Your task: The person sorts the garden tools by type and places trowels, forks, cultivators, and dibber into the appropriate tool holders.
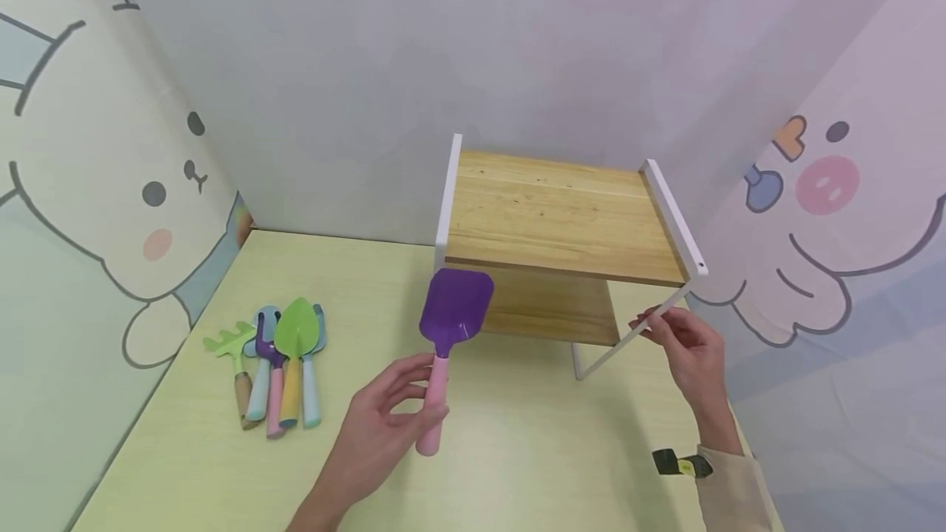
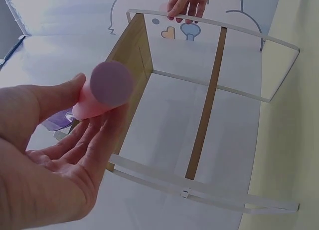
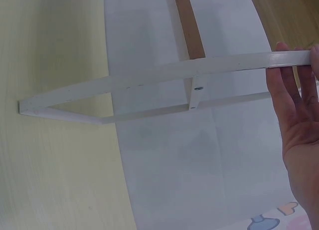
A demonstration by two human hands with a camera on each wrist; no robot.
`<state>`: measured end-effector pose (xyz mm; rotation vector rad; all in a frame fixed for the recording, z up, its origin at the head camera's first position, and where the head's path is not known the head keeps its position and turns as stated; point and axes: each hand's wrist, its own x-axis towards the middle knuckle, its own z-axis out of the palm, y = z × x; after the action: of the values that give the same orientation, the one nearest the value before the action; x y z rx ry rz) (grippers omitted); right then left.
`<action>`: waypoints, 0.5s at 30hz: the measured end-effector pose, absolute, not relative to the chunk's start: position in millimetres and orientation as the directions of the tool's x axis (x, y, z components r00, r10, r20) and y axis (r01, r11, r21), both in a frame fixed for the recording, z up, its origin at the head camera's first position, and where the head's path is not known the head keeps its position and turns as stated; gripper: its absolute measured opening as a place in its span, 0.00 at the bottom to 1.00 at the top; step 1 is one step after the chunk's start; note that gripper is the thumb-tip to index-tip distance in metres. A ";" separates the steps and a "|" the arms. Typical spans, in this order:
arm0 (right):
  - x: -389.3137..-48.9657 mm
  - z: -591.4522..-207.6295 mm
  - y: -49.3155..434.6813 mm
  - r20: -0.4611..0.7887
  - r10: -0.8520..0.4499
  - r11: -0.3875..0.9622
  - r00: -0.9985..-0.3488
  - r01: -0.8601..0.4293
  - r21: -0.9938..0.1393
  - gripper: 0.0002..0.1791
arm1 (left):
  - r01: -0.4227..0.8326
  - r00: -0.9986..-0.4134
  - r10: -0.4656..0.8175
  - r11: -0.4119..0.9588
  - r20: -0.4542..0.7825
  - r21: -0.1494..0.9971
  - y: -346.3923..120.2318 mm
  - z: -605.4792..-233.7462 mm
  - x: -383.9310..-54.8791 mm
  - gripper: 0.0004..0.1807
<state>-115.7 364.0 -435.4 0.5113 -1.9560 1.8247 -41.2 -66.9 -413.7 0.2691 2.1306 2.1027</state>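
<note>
My left hand (image 1: pixel 380 425) grips the pink handle of a toy shovel (image 1: pixel 456 306), its purple blade pointing up before the front left of a two-tier wooden shelf (image 1: pixel 562 212). In the left wrist view the round end of the handle (image 2: pixel 110 84) faces the camera, thumb on one side and fingers on the other. My right hand (image 1: pixel 691 351) pinches the slanting white metal frame (image 1: pixel 628 337) at the shelf's right side, below the top board. In the right wrist view, fingers and thumb hold the white bar (image 3: pixel 234 63) near its end.
To the left on the pale yellow table (image 1: pixel 510 466) lies a bunch of toy garden tools, with a green rake (image 1: pixel 231 343), a green trowel (image 1: pixel 297 327) and others overlapping. Cloth walls with cartoon animals (image 1: pixel 96 146) enclose the table. A dark strap (image 1: pixel 681 464) circles the right wrist.
</note>
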 end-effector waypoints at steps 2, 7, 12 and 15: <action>-115.2 -435.5 363.9 0.528 0.020 0.084 -0.849 -0.525 -0.847 0.09 | 0.040 -0.971 0.235 0.001 0.039 0.999 -64.7 -411.1 -43.1 0.28; -114.2 -436.5 364.3 0.507 0.035 0.123 -0.861 -0.500 -0.857 0.08 | 0.054 -0.963 0.264 -0.016 0.057 0.998 -58.3 -403.2 -47.7 0.28; -115.4 -437.0 364.7 0.521 0.022 0.095 -0.853 -0.517 -0.851 0.09 | 0.086 -0.954 0.285 -0.032 0.092 0.996 -52.4 -395.7 -52.5 0.28; -116.4 -436.8 363.9 0.534 0.014 0.061 -0.845 -0.533 -0.844 0.10 | 0.121 -0.945 0.300 -0.041 0.128 0.992 -49.2 -391.0 -56.1 0.28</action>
<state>-116.4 363.9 -436.8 0.5171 -1.9443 1.8364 -56.1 -49.2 -391.0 0.4617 2.0834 2.1292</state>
